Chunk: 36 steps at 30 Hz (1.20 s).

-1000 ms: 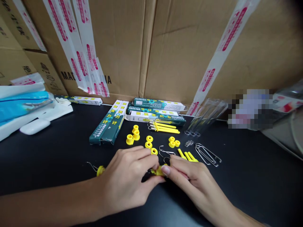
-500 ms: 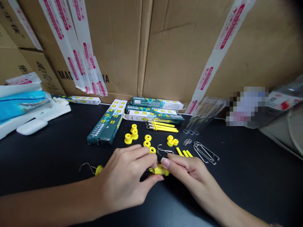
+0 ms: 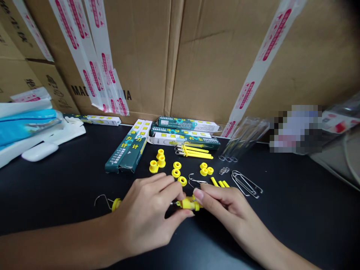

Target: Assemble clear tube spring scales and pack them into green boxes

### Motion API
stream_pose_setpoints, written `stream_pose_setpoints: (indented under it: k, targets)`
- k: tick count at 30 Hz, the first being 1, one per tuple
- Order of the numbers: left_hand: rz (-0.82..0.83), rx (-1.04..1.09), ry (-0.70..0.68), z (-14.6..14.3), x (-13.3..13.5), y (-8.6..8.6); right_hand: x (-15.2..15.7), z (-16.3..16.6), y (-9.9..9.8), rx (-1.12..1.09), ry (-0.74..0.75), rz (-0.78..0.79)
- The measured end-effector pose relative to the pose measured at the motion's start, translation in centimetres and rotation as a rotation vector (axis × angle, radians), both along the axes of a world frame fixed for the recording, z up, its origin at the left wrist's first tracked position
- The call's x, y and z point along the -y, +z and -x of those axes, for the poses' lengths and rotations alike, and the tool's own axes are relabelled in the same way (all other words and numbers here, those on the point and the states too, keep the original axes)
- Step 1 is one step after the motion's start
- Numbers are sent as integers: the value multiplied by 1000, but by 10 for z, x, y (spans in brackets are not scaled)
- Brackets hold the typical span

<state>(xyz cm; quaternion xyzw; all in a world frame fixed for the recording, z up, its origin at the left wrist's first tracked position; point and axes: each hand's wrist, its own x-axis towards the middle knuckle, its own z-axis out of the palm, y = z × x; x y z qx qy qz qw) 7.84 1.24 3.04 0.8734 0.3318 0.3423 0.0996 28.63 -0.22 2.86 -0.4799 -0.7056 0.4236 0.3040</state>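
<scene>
My left hand [image 3: 153,208] is closed around a spring scale, whose tube is mostly hidden in the palm. From its left side stick out a yellow end cap [image 3: 116,204] and a wire hook [image 3: 102,200]. On the right, a yellow end piece [image 3: 189,204] shows between the hands. My right hand [image 3: 225,202] pinches at that piece's right end with thumb and fingers; exactly what sits under the fingertips is hidden. Just behind the hands lie small metal hooks [image 3: 194,181], yellow ring caps [image 3: 182,181] and short yellow rods [image 3: 214,182].
Farther back are yellow collars [image 3: 153,166], yellow rods with springs [image 3: 198,153], small coils [image 3: 224,171], large wire loops [image 3: 247,183] and clear tubes [image 3: 243,138]. Printed boxes [image 3: 131,146] lie before a cardboard wall [image 3: 140,56]. A white mouse [image 3: 39,151] is left.
The end piece between the hands has turned slightly, and more of its right end shows beside the right thumb. Both hands keep their hold. The camera view has shifted a little.
</scene>
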Motion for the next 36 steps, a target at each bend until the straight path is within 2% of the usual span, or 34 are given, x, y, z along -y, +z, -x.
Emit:
stream_pose_setpoints:
  k: [5, 9, 13, 16, 19, 23, 27, 32, 36]
  targets:
    - [-125, -51, 19, 0, -2, -7, 0, 1, -2, 43, -20, -10]
    - [-262, -119, -15, 2, -5, -7, 0, 2, -3, 88, -56, -101]
    - [-302, -150, -27, 3, -4, -4, 0, 3, -2, 201, -36, -308]
    - [-320, -176, -32, 4, -3, -2, 2, 2, -2, 290, 4, -552]
    - [-346, -193, -44, 3, -2, -3, 3, 0, -5, 371, -30, -708]
    - [-385, -217, -28, 2, -1, -6, 1, -3, -9, 409, -108, -649]
    - [-395, -245, 17, 2, -2, -7, 2, -6, -6, 289, -75, -532]
    - [-313, -211, 13, 3, -4, -5, 9, -8, -6, 265, 53, -623]
    - [-212, -163, 0, 3, -3, -3, 11, -7, -17, 229, 27, -617]
